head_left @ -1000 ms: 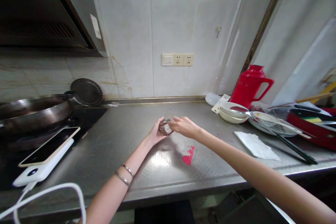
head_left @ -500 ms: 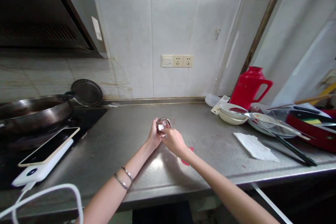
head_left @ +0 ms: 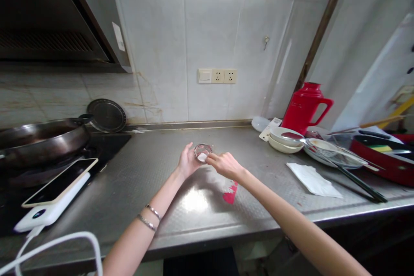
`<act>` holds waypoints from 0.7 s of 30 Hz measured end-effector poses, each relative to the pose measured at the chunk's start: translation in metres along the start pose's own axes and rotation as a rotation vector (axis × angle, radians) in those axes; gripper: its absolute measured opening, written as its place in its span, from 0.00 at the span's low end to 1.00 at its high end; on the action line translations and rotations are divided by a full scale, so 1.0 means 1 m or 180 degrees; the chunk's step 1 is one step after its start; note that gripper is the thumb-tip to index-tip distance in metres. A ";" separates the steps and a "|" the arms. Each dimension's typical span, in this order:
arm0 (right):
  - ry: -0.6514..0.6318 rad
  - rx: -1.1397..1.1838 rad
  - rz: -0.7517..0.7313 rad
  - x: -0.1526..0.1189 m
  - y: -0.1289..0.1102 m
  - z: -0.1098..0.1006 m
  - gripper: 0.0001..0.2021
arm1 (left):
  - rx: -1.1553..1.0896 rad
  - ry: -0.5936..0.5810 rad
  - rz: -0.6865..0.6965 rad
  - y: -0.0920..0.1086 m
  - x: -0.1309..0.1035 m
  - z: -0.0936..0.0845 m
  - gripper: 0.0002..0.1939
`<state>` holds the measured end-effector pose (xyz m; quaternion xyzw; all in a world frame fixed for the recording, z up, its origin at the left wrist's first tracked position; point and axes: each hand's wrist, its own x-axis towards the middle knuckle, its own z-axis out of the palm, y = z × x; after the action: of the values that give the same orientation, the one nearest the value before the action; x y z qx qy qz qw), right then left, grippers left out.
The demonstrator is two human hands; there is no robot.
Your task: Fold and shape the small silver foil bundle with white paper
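Note:
A small round container (head_left: pixel 201 149) with a shiny rim is held above the middle of the steel counter (head_left: pixel 155 155), its opening tilted toward the camera. My left hand (head_left: pixel 187 161) supports it from the left, fingers around its side. My right hand (head_left: pixel 226 165) is closed at its lower right edge, pinching a small white piece (head_left: pixel 202 157) against the container's inside or rim; exactly which is too small to tell. Red torn scraps (head_left: pixel 229 195) lie on the counter below my right wrist.
At left, a pan (head_left: pixel 42 138) sits on the stove beside a phone (head_left: pixel 61 181) on a white power bank with a cable. Right are a red thermos (head_left: pixel 304 108), stacked bowls (head_left: pixel 284 142), a white tissue (head_left: pixel 313 180) and a red pan (head_left: pixel 381 159).
My right hand has shifted to the right and slightly up along the container. My left hand's fingers have loosened outward, and more of the red scraps shows.

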<state>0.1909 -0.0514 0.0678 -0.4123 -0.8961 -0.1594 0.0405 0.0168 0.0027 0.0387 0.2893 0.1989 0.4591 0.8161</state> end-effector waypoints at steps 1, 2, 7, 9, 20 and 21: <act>-0.0028 -0.0142 -0.0273 -0.002 0.006 -0.003 0.13 | 0.0109 0.0029 -0.0091 0.002 0.001 -0.002 0.24; -0.0051 -0.0279 -0.0519 -0.003 0.012 -0.005 0.13 | 0.0221 0.0043 -0.0202 0.004 0.001 -0.003 0.25; -0.0044 -0.0739 -0.1217 0.000 0.022 -0.009 0.13 | 0.0492 0.0157 -0.0681 0.000 0.002 -0.001 0.25; -0.0053 -0.0795 -0.1212 0.002 0.020 -0.009 0.12 | 0.0571 0.0311 -0.0582 -0.006 0.002 0.003 0.19; -0.0175 0.0149 0.0590 0.003 -0.025 0.001 0.16 | 0.0522 0.0645 0.0230 -0.014 0.002 0.008 0.17; -0.0127 0.0354 0.0771 0.005 -0.032 0.005 0.17 | 0.0512 0.0664 0.0311 -0.016 0.003 0.006 0.17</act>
<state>0.1640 -0.0660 0.0563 -0.5178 -0.8478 -0.0952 0.0645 0.0319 -0.0031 0.0330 0.3138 0.3045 0.5085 0.7418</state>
